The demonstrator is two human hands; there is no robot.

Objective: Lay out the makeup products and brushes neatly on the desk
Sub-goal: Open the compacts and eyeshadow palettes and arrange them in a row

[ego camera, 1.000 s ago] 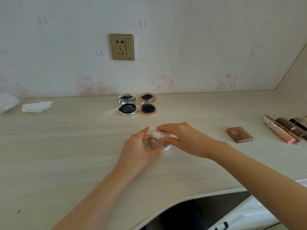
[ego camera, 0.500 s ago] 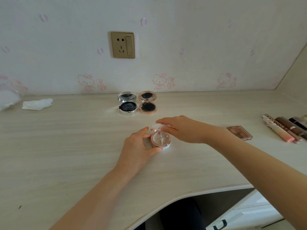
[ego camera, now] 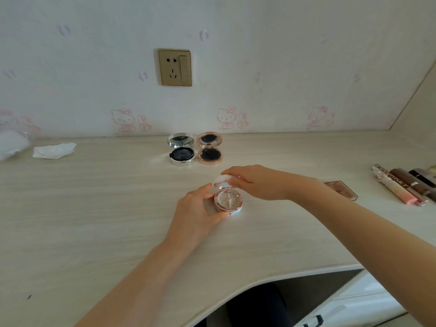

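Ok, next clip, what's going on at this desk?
A person is opening a small round pink-rimmed compact on the pale wood-grain desk. The left hand grips its base while the right hand holds the white hinged lid tilted up. Behind it, a silver round compact and a rose-gold round compact lie open side by side near the wall. A brown eyeshadow palette and a row of lip gloss tubes lie to the right.
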